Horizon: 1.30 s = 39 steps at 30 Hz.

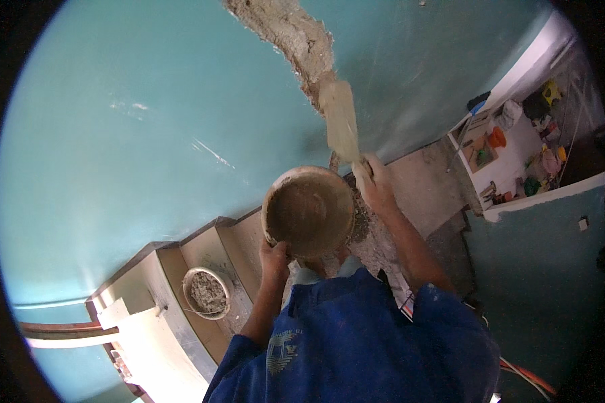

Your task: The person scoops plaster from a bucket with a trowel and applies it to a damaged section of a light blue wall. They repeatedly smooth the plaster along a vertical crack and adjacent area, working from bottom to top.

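Note:
My left hand [274, 260] grips the near left rim of a round, mortar-stained basin [308, 212], tilted so that its inside shows. A thin brown coating lines the basin; I cannot make out how much mortar is in it. In my right hand [376, 185] is the handle of a plastering trowel [341, 121] with a long pale blade, slightly blurred. The blade's far end lies over the lower part of a rough, chipped-out channel [296, 40] in the teal wall [168, 101]. Whether the blade presses on the wall, I cannot tell.
Steps [198, 250] descend on the left, where a bucket [206, 293] of grey mortar or rubble stands. Debris [376, 245] covers the floor by my feet. A ledge at the right [517, 144] holds several tools and containers. Cables [528, 376] run at the lower right.

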{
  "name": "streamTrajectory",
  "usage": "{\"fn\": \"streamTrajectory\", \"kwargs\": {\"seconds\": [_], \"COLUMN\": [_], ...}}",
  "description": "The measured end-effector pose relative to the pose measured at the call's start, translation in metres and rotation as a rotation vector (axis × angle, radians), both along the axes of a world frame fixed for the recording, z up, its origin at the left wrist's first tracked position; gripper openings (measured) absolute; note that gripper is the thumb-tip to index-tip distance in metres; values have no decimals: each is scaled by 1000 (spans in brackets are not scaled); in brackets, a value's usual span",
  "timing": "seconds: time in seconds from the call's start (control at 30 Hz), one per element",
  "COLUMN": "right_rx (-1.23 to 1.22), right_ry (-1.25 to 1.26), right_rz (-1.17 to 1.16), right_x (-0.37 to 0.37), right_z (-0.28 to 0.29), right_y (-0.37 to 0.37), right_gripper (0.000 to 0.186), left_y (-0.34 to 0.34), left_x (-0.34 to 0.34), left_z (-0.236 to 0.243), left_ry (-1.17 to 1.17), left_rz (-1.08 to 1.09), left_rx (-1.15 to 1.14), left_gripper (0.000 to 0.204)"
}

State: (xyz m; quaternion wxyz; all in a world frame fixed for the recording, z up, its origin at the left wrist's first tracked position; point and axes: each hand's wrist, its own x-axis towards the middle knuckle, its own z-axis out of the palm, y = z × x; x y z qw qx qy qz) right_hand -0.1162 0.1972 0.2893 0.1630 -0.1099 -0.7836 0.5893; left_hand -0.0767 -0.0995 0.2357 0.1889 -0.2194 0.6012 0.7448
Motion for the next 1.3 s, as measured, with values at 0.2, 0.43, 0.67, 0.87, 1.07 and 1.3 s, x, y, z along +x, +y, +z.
{"fn": "streamTrajectory", "kwargs": {"seconds": [0.2,0.43,0.67,0.87,1.07,1.3], "right_rx": [437,-36,234,666,687,1165], "right_ry": [133,-35,-291,-441,-439,-437], "right_rz": [-105,250,225,202,249,305], "right_x": [-115,-112,-26,-1,-32,-77], "right_z": [-23,-46,-10,78,106,156], "right_y": [2,-61,-8,66,82,81], "right_gripper": [38,32,36,33,29,29], "left_y": [-15,-28,-32,-25,-20,-23], "left_x": [15,27,20,18,20,30], "left_z": [-8,-21,-23,-34,-38,-40], "left_ry": [-89,-120,-41,13,-99,-93], "left_rz": [22,96,94,147,178,188], "left_rx": [-98,-116,-69,84,89,120], "left_gripper": [46,47,50,55,57,55]}}
